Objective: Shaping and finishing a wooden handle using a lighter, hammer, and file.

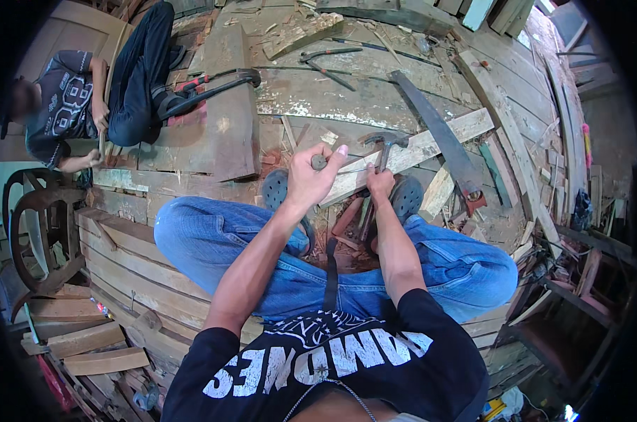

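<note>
My left hand (311, 177) is closed round a chisel-like tool (318, 162); its round wooden handle end shows, and a thin metal shaft points right toward my other hand. My right hand (381, 181) grips a claw hammer (386, 141) close below its head, the handle running down between my feet. Under both hands lies a pale wooden beam (420, 150), slanting up to the right. A handsaw (434, 119) rests across it, its reddish handle toward the lower right. Another reddish-brown handle (347, 216) sits between my feet.
Another person (68, 105) sits at the far left, holding a thin stick. A wide plank (227, 105) with a long dark tool (216, 93) on it lies nearby. Beyond are a bent metal bar (329, 67) and wood chips. Wooden chair frames (40, 232) stand left.
</note>
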The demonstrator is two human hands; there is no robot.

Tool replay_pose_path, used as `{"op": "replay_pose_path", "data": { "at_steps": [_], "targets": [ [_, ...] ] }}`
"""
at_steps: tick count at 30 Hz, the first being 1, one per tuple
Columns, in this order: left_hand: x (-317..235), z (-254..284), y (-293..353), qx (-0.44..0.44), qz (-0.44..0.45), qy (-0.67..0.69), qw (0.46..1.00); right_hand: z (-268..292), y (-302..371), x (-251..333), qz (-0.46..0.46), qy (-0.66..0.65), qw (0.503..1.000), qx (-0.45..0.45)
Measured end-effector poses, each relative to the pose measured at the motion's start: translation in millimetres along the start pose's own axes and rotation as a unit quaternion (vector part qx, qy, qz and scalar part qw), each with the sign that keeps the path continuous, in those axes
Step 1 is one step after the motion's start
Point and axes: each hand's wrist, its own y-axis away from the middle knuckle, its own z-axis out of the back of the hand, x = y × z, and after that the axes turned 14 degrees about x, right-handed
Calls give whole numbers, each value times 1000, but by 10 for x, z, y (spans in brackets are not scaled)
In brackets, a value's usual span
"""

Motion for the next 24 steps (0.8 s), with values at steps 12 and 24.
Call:
{"op": "replay_pose_path", "data": {
  "at_steps": [12, 24],
  "targets": [
    [-9, 5, -5, -1, 2, -11, 1000, 24, -26, -10, -9, 5, 1000, 2],
    [-46, 44, 6, -11, 38, 7, 999, 105, 54, -112, 18, 4, 999, -49]
  ]
}}
